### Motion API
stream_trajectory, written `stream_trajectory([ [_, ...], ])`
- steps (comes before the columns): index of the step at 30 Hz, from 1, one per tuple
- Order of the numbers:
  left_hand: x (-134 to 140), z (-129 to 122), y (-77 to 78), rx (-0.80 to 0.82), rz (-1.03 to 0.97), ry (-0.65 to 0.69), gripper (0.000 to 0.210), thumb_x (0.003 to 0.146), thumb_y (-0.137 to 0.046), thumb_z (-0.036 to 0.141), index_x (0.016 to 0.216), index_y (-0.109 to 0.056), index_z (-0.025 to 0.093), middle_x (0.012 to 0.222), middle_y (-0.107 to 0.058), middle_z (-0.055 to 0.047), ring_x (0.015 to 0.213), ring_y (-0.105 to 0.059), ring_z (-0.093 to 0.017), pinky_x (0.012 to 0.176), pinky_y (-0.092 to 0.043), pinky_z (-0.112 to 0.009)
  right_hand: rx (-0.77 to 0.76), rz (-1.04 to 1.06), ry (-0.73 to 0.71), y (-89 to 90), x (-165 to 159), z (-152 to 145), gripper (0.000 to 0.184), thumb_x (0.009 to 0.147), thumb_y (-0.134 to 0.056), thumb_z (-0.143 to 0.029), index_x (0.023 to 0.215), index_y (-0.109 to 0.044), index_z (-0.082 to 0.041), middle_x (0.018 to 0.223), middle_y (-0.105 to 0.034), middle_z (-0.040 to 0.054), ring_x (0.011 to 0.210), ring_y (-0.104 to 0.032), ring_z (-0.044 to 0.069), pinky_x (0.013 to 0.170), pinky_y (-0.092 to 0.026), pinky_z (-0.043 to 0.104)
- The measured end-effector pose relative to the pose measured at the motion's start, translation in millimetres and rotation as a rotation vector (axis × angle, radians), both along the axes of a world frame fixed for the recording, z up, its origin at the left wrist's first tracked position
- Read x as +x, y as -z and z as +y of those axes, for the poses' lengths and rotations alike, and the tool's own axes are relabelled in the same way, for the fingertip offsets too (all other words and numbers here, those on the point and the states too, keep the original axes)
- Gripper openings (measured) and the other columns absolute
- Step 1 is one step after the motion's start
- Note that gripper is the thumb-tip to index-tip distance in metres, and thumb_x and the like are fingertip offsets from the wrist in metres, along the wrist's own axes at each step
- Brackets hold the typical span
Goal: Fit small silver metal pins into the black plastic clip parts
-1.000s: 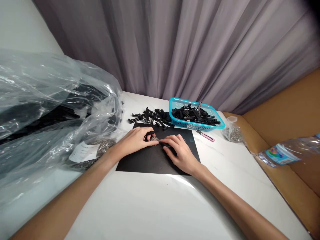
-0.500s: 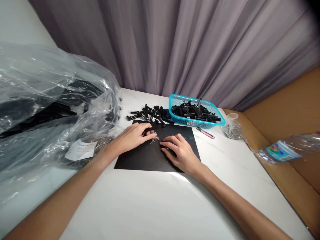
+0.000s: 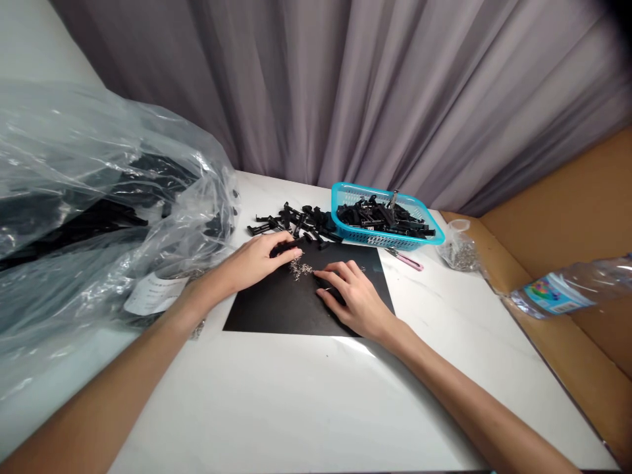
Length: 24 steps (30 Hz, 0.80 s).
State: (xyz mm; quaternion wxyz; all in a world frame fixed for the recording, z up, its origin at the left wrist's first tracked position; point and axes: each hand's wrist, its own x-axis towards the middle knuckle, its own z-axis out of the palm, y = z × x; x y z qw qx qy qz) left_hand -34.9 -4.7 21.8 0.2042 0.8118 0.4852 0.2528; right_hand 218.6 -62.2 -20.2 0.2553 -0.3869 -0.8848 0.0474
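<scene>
My left hand is closed round a black plastic part, which sticks out between thumb and fingers over the black mat. Just below it lies a small heap of tiny shiny metal pieces. My right hand is at the right of the heap, its fingers curled and the fingertips low over the mat. A thin silvery glint shows between its thumb and index finger; what it belongs to is too small to make out. Behind my left hand, a loose pile of black plastic parts lies on the white table.
A blue basket full of black parts stands at the back. Near it lie a pink cutter and a clear bag of metal pieces. A large plastic bag fills the left; a bottle and cardboard are at right.
My left hand has shifted a little left and away from the metal heap, still with the black plastic part. My right hand stays nearly in place. The view has tilted slightly.
</scene>
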Motion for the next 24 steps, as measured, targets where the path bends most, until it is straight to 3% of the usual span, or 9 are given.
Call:
stream_trajectory([
  [4, -6, 2, -2.0, 0.023, 0.091, -0.018, 0.036, 0.097, -0.054, 0.057, 0.098, -0.065, 0.023, 0.097, -0.07, -0.002, 0.089, -0.063, -0.023, 0.082, -0.043, -0.033, 0.012, -0.023, -0.022, -1.0, 0, -1, 0.038, 0.108, -0.048, -0.035, 0.141, -0.061, -0.019, 0.128, -0.063, 0.0133, 0.108, -0.054, 0.028, 0.098, -0.053, 0.046],
  [11, -8, 4, 5.1, -0.003, 0.16, -0.012, 0.033, 0.1, -0.051, 0.054, 0.099, -0.064, 0.024, 0.094, -0.071, -0.002, 0.084, -0.064, -0.023, 0.077, -0.042, -0.031, 0.014, -0.158, -0.085, -7.0, -2, -2, 0.049, 0.108, -0.045, -0.048, 0.154, -0.05, -0.034, 0.149, -0.052, 0.0099, 0.112, -0.052, 0.03, 0.105, -0.05, 0.053],
  [17, -10, 6, 9.0, -0.032, 0.133, -0.039, 0.031, 0.099, -0.052, 0.053, 0.103, -0.064, 0.025, 0.101, -0.074, -0.004, 0.09, -0.067, -0.024, 0.081, -0.044, -0.033, -0.005, -0.06, -0.109, -7.4, -1, -3, 0.039, 0.107, -0.05, -0.042, 0.141, -0.061, -0.026, 0.138, -0.062, 0.0111, 0.11, -0.054, 0.028, 0.101, -0.052, 0.049],
  [24, -8, 4, 8.7, -0.022, 0.086, -0.07, 0.032, 0.099, -0.052, 0.053, 0.104, -0.063, 0.024, 0.1, -0.073, -0.004, 0.089, -0.066, -0.023, 0.081, -0.044, -0.033, -0.021, 0.056, -0.067, -1.6, 1, 1, 0.032, 0.107, -0.051, -0.031, 0.135, -0.064, -0.021, 0.123, -0.068, 0.0109, 0.107, -0.056, 0.027, 0.097, -0.053, 0.045],
])
